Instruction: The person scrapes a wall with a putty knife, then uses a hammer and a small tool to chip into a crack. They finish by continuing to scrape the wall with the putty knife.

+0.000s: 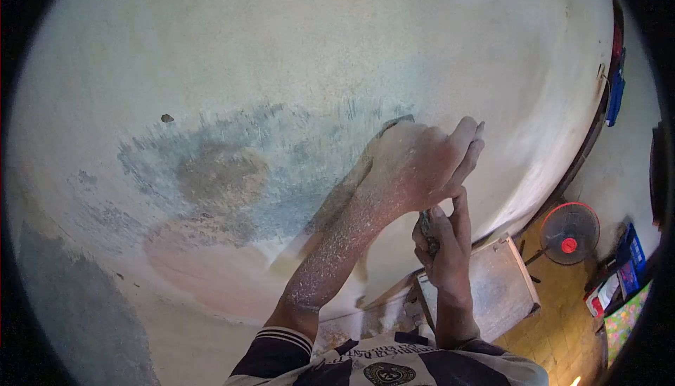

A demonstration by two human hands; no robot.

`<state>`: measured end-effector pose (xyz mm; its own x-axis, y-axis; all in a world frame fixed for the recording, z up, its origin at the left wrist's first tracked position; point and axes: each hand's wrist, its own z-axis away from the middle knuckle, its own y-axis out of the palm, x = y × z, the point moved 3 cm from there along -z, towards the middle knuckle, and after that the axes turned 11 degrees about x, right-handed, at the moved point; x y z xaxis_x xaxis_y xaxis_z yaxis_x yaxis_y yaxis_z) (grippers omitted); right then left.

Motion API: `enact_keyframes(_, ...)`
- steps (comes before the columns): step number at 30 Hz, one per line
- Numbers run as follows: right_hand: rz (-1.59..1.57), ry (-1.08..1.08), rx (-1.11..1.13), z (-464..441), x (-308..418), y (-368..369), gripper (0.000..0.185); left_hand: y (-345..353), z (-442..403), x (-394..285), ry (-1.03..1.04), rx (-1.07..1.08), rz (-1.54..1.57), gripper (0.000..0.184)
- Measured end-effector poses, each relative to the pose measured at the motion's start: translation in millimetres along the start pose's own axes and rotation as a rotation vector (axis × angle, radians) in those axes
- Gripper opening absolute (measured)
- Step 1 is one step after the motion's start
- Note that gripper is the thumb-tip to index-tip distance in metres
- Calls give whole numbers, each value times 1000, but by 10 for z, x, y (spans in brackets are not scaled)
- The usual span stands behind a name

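Observation:
My left hand (422, 164), coated in pale dust like the forearm, is raised in front of the wall (316, 55), its wrist bent and some fingers stretched out to the right. No object shows in it; a narrow dark shape, perhaps its shadow, borders its upper edge. Just below it, my right hand (446, 249) is closed round a small dark, greyish-green object (429, 235), with one finger pointing up against the left hand. A rough blue-grey scraped patch (302, 175) spreads on the wall left of the hands.
A dusty, box-like piece of furniture (496, 287) stands below the right hand. Further right are a red-rimmed fan (569, 233) on a yellowish floor (555, 323), blue items (631, 252) and a flowered cloth (626, 319). The wall has a small hole (166, 118).

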<state>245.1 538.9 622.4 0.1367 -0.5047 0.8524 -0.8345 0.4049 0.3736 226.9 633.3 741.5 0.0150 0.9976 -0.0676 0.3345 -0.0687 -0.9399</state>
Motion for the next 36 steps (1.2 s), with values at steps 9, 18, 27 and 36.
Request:
enact_keyframes(9, 67, 7, 21, -37, 65, -15, 20, -44, -15, 0, -12, 22, -47, 49)
enact_keyframes(18, -25, 21, 66, 23, -69, -11, 49, -35, 43, 22, -24, -36, -62, 39)
enact_keyframes(27, -6, -20, 35, -12, 48, 112, 22, -64, 81, 22, 11, -100, -86, 37)
enact_keyframes(36, -22, -26, 2, -60, 143, 133, 21, -109, 43, -13, -12, 3, -72, 46)
